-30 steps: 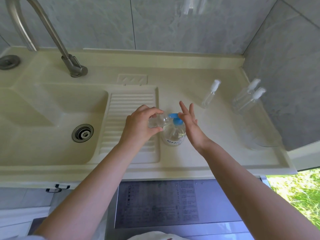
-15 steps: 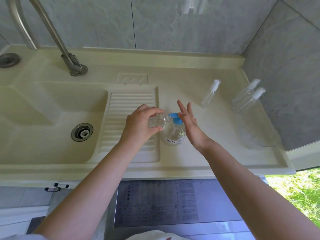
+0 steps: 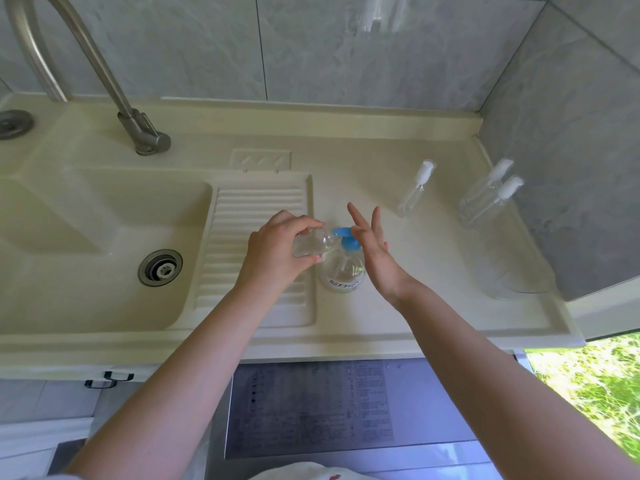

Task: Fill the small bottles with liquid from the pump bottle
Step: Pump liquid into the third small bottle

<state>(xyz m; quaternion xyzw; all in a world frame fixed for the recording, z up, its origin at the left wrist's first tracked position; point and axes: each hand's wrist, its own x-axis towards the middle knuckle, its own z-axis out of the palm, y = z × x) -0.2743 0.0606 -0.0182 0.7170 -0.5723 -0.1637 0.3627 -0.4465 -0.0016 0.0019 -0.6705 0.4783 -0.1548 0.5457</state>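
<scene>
Clear small bottle (image 3: 309, 244) gripped in left hand (image 3: 277, 252), mouth at blue pump spout | right hand (image 3: 374, 252) flat, pressing pump bottle (image 3: 343, 271) head | mid worktop (image 3: 398, 306), near front edge

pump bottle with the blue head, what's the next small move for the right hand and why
Probably press down on the blue pump head. The left hand holds a small clear bottle tipped with its mouth at the spout, and the right hand rests open against the pump of the clear pump bottle.
</scene>
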